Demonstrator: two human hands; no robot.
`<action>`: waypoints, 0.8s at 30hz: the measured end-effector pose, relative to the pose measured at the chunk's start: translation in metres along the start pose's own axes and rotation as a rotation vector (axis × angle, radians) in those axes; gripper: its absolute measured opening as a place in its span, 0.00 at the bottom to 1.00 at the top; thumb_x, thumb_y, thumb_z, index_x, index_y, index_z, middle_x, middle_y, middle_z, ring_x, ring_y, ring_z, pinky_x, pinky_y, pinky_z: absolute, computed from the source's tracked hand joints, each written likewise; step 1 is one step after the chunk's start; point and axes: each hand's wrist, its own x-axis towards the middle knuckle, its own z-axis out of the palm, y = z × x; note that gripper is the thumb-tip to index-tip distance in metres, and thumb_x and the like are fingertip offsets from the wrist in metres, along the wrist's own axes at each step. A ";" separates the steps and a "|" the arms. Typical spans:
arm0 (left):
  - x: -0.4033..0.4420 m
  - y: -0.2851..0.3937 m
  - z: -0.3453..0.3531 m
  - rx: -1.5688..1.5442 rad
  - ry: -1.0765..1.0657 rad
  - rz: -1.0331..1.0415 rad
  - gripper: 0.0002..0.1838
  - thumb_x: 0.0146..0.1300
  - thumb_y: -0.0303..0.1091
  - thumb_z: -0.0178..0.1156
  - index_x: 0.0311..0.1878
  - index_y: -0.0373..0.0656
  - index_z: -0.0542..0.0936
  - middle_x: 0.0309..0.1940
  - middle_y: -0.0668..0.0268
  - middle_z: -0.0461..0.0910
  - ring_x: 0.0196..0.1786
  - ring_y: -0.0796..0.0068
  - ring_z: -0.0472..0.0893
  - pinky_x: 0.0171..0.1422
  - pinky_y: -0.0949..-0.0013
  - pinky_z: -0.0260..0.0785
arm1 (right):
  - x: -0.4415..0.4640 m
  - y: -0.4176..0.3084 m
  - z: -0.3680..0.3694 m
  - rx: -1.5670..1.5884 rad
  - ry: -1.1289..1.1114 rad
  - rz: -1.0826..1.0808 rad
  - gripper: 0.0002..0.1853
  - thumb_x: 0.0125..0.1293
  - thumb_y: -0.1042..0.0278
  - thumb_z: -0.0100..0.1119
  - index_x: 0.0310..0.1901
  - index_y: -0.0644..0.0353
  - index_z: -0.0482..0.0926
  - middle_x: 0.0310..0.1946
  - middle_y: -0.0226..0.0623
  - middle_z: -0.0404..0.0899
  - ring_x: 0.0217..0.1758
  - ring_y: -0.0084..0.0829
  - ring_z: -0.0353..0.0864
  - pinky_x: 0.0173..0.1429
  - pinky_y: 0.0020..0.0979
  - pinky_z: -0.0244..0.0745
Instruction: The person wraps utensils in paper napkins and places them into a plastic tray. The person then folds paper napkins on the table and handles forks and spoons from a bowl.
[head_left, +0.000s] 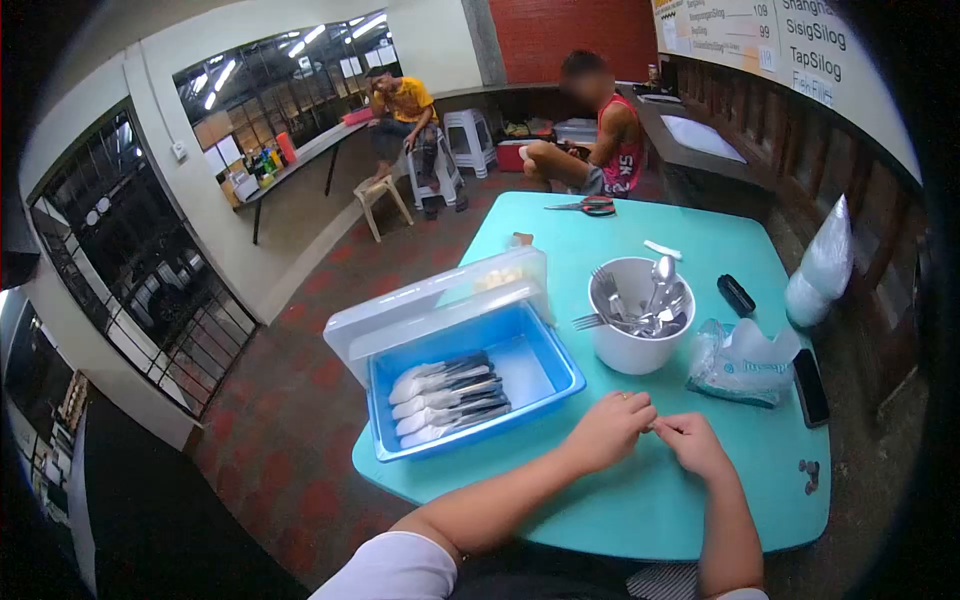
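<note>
My left hand (612, 432) and my right hand (692, 443) meet over the near part of the turquoise table, fingers pinched together on something too small to make out. Just beyond them stands a white bucket (640, 350) of loose forks and spoons (660, 300). To the left, a blue bin (475, 432) holds a row of wrapped utensils (450, 398), with its clear lid (440, 310) tilted up behind it. Right of the bucket lies a plastic packet (742, 365) with light blue print.
Scissors (590, 206) lie at the table's far edge (640, 202). A phone (811, 388), a black object (736, 295) and some coins (809, 476) are on the right. Two people (405, 105) (600, 130) sit beyond the table. A plastic-wrapped bundle (822, 265) stands beyond its right edge.
</note>
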 end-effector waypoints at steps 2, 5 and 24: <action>-0.001 -0.001 -0.003 -0.011 -0.018 -0.052 0.13 0.50 0.24 0.60 0.41 0.42 0.72 0.40 0.57 0.73 0.45 0.53 0.76 0.50 0.55 0.69 | 0.000 -0.008 0.000 -0.136 0.006 0.070 0.11 0.64 0.65 0.59 0.43 0.58 0.85 0.30 0.40 0.84 0.32 0.31 0.82 0.40 0.32 0.74; 0.002 0.008 -0.014 -0.076 0.004 -0.034 0.22 0.52 0.29 0.63 0.52 0.41 0.72 0.48 0.54 0.74 0.49 0.51 0.76 0.54 0.54 0.68 | -0.001 -0.016 -0.001 -0.382 0.021 0.027 0.10 0.62 0.66 0.59 0.42 0.55 0.86 0.32 0.42 0.84 0.35 0.39 0.84 0.41 0.36 0.76; 0.002 0.008 -0.012 -0.072 -0.044 0.033 0.24 0.57 0.37 0.64 0.55 0.39 0.73 0.47 0.55 0.75 0.48 0.53 0.77 0.55 0.55 0.68 | -0.007 -0.010 0.006 -0.475 0.008 -0.085 0.10 0.53 0.67 0.62 0.37 0.58 0.85 0.33 0.49 0.81 0.39 0.50 0.81 0.43 0.45 0.74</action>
